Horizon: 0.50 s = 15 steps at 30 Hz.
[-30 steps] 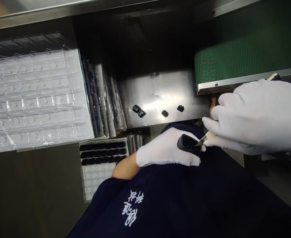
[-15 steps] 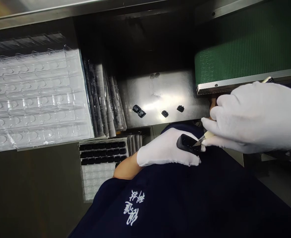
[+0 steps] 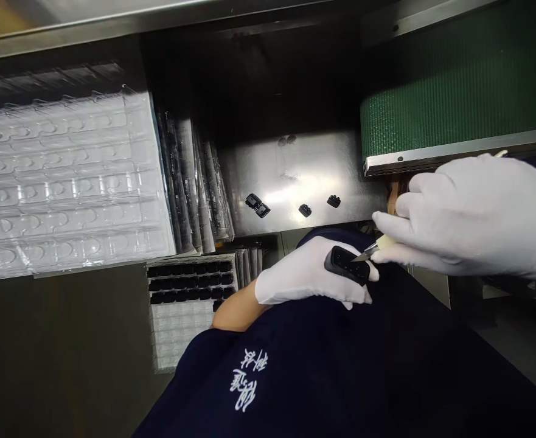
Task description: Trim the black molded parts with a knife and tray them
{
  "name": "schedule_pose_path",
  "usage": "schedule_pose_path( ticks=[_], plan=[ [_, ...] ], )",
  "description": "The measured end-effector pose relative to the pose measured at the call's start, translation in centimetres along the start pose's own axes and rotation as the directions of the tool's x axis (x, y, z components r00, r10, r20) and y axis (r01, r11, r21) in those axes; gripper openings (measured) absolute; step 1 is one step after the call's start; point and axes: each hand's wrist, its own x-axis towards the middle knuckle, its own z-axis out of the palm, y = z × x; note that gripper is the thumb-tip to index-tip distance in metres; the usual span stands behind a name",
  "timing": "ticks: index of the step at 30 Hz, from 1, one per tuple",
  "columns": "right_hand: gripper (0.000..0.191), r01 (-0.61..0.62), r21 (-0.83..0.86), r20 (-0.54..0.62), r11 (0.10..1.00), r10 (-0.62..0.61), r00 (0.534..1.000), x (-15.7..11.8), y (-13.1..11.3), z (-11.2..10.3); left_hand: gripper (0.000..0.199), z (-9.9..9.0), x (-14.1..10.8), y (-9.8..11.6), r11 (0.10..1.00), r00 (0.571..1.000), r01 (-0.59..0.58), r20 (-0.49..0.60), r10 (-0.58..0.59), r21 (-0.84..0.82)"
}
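White gloves cover both hands. My left hand (image 3: 311, 272) is wrapped round a black oblong plastic part (image 3: 346, 265), held in front of the dark blue shirt. My right hand (image 3: 468, 213) pinches a knife (image 3: 384, 243) with a pale handle, and its pointed metal blade lies over the upper face of the black part. Whether the tip touches the part cannot be made out. On the metal surface beyond rest two small black pieces (image 3: 305, 210) (image 3: 334, 201) and a longer black piece (image 3: 257, 205).
Clear moulded trays (image 3: 67, 188) fill the left, with stacked trays (image 3: 194, 182) beside them. Below, another tray (image 3: 188, 322) holds rows of black parts. A green ribbed belt (image 3: 454, 91) with a metal edge is at the upper right, beyond my right hand.
The blade has shifted slightly left and up over the black part. The part is tilted a little differently in my left hand, and my right hand's fingers have moved slightly.
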Motion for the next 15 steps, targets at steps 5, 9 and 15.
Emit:
schedule_pose_path(
  ticks=[5,9,15],
  plan=[
    [0.054,-0.476,0.233,0.042,0.848,0.48,0.876,-0.1,-0.5,-0.5,0.031,-0.6,-0.3,-0.3,0.999,0.999,-0.043,0.032,0.044,-0.031],
    [0.032,-0.625,0.444,0.218,0.642,0.599,0.77,0.7,-1.9,0.8,0.034,-0.8,-0.1,-0.6,0.981,0.986,-0.165,0.018,0.164,0.106],
    [0.029,-0.564,0.63,0.284,0.534,0.518,0.807,2.1,-4.3,1.6,0.024,-0.9,0.1,-1.0,0.785,0.91,-0.324,-0.055,0.412,0.529]
  ],
)
